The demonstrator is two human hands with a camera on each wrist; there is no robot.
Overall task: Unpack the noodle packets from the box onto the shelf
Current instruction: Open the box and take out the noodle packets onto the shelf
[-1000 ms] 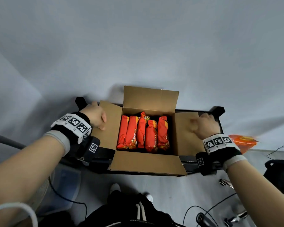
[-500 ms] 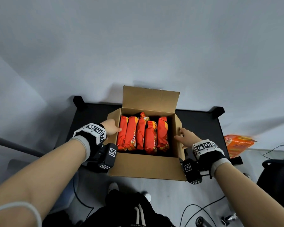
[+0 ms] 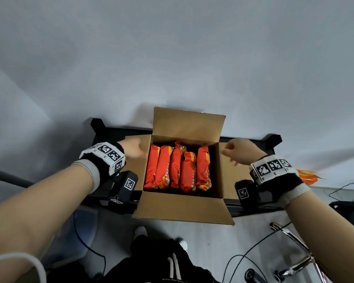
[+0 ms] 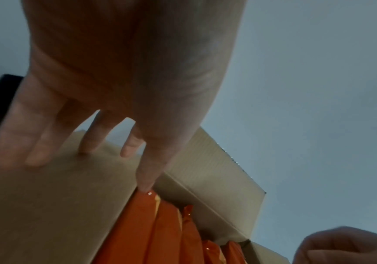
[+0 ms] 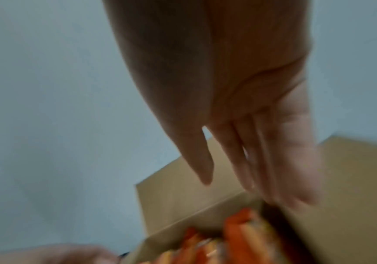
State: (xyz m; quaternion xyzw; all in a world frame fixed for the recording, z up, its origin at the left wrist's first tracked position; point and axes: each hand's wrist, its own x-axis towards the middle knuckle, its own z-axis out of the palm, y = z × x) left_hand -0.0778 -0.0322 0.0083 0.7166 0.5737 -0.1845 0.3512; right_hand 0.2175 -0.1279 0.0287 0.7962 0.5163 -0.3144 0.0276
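An open brown cardboard box (image 3: 183, 207) is seen at frame centre on a black shelf (image 3: 114, 132); its rear flap stands upright, the side flaps are folded outward. Five red-orange noodle packets (image 3: 177, 169) stand on edge inside, side by side. One further orange packet (image 3: 308, 176) lies at the right edge, beside black cables (image 3: 249, 260) on the floor. The left hand (image 3: 134, 151) is spread, fingers (image 4: 36, 142) pressed on the left flap, nothing gripped. The right hand (image 3: 241, 152) is held over the right flap, fingers extended, empty.
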